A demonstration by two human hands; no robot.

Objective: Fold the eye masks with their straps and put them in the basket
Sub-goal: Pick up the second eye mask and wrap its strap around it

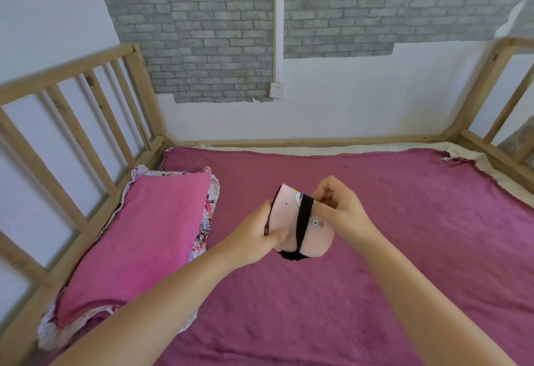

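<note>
Two bare forearms reach in from the bottom edge and meet over the middle of the bed. The left hand [257, 235] is closed on the left edge of a pink mask [291, 215], thumb pressed on the front face and the other fingers hidden behind it. The mask is folded, held upright and clear of the bed, with small printed figures showing on its front. The right hand [341, 206] is just right of the left, touching the mask's upper right part; its fingers are curled and pinch the top of a black strap [304, 221]. The strap runs down across the pink face from that pinch and loops around the bottom edge, where a dark bunch of it shows under the mask. Under both hands lies a purple sheet [375, 279], covering the mattress and wrinkled in places. Left of the left hand, well apart from it, a pink pillow [138, 244] with a floral frill lies along the side of the bed. Beyond the pillow, further left, stands a wooden rail [72, 134] with upright slats. Far right of the right hand another part of the wooden frame rises at the corner, and a strip of white bedding shows at the sheet's edge there. Beyond the hands, past the far edge of the bed, is a white wall partly covered with grey brick paper [216, 33], with a white socket [277, 89] below a white conduit running up the wall.
</note>
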